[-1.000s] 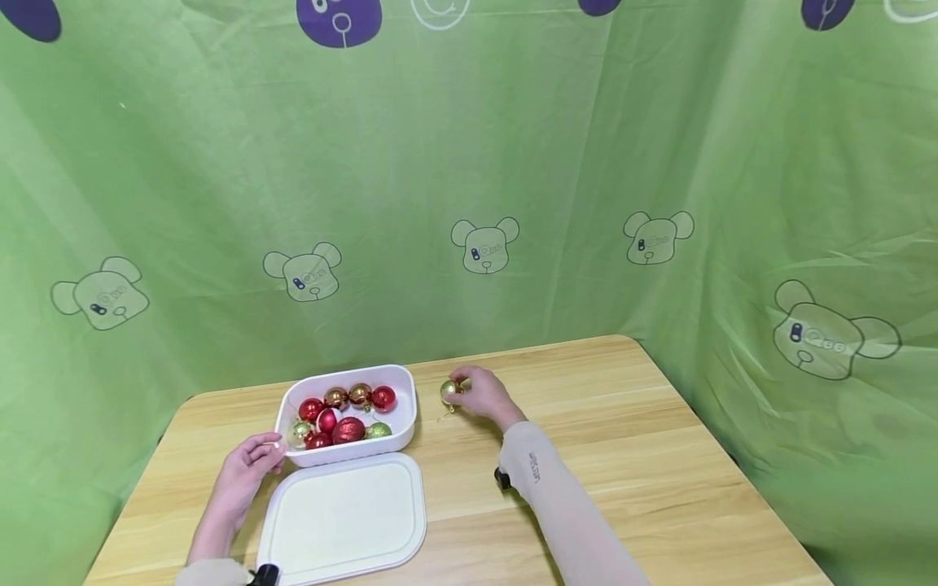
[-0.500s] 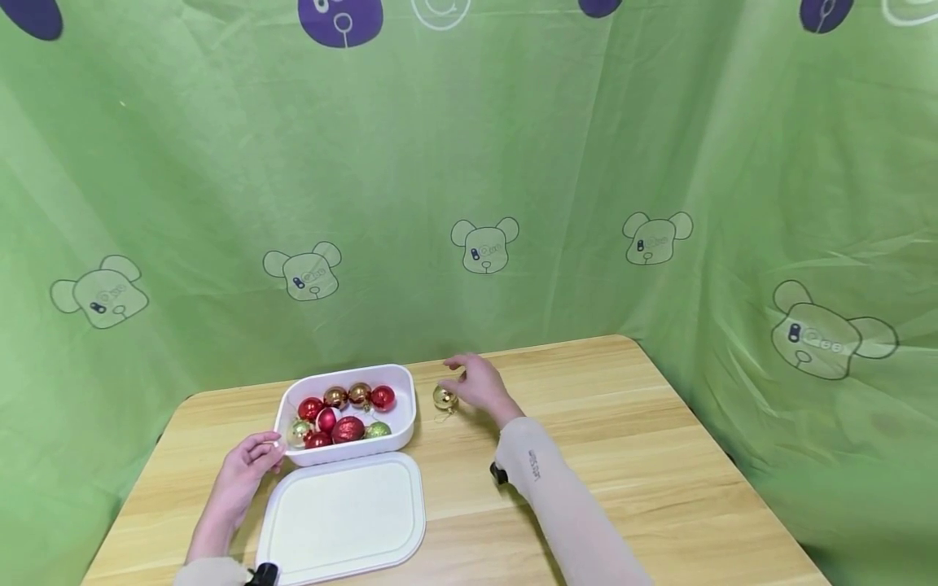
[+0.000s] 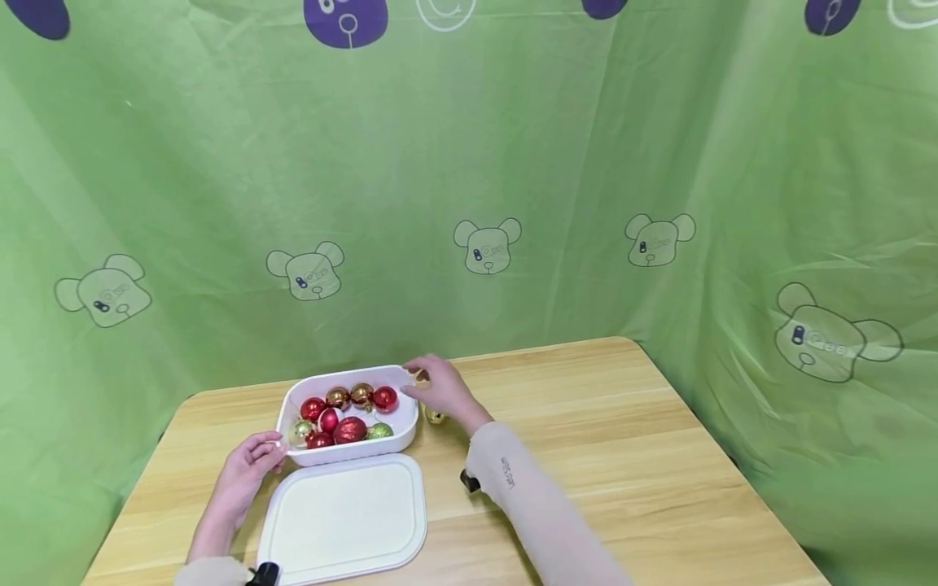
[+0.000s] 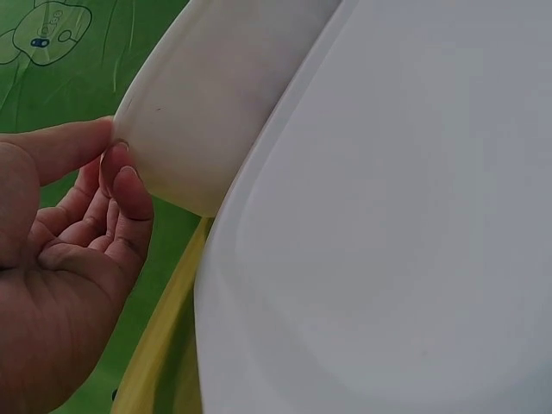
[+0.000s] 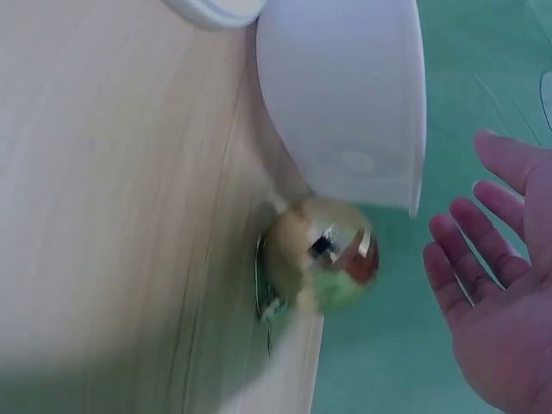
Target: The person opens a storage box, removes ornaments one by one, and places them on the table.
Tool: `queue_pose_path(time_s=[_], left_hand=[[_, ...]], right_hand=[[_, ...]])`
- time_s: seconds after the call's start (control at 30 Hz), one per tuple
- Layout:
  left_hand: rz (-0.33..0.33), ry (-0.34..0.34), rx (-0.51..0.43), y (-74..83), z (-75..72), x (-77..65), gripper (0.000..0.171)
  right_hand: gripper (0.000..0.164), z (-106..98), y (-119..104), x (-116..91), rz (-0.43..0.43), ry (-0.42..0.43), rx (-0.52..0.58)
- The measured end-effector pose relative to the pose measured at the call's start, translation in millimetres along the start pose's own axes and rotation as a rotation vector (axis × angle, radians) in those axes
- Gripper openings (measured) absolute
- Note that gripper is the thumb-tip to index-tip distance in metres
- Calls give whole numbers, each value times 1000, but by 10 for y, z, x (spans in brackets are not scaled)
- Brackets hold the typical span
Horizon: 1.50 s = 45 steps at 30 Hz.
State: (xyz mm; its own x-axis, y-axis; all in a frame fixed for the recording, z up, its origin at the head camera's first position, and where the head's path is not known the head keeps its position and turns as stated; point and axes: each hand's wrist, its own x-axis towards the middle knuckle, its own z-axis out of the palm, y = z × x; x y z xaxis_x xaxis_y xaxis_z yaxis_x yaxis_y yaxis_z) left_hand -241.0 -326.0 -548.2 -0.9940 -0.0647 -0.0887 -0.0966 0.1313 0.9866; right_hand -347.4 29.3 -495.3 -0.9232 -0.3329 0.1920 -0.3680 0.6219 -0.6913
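A white plastic box (image 3: 410, 417) holds several Christmas baubles in red, gold and green. My left hand (image 3: 252, 465) is at its front left corner; in the left wrist view, thumb and index finger pinch the box wall (image 4: 194, 121). Above the box's back right corner is my right hand (image 3: 445, 391), its fingers loosely bent around nothing in the right wrist view. A shiny gold bauble (image 5: 319, 254) lies on the table just outside the right end of the box, partly hidden by the right hand and wrist in the head view (image 3: 435, 416).
The white lid (image 3: 344, 517) lies flat on the wooden table (image 3: 623, 456) in front of the box. A green curtain (image 3: 396, 163) printed with bear heads hangs behind and along the sides of the table.
My right hand has let go of the gold bauble and moved left to the box's right end. The bauble has shifted left towards the box. My left hand stays put.
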Motion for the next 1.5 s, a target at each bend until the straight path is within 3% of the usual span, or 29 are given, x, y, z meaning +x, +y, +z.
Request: queue_pose_path(time_s=[0.2, 0.8, 1.07, 1.5], left_hand=[[6, 4, -4, 9, 8, -12, 49], [6, 4, 18, 1, 12, 4, 47], [10, -1, 19, 12, 8, -4, 49], [8, 19, 17, 17, 24, 4, 47]], right_hand=[[49, 162, -96, 49, -30, -27, -41], [58, 499, -114, 132, 11, -75, -206], [55, 567, -141, 146, -9, -94, -328], [48, 583, -171, 136, 10, -115, -323]])
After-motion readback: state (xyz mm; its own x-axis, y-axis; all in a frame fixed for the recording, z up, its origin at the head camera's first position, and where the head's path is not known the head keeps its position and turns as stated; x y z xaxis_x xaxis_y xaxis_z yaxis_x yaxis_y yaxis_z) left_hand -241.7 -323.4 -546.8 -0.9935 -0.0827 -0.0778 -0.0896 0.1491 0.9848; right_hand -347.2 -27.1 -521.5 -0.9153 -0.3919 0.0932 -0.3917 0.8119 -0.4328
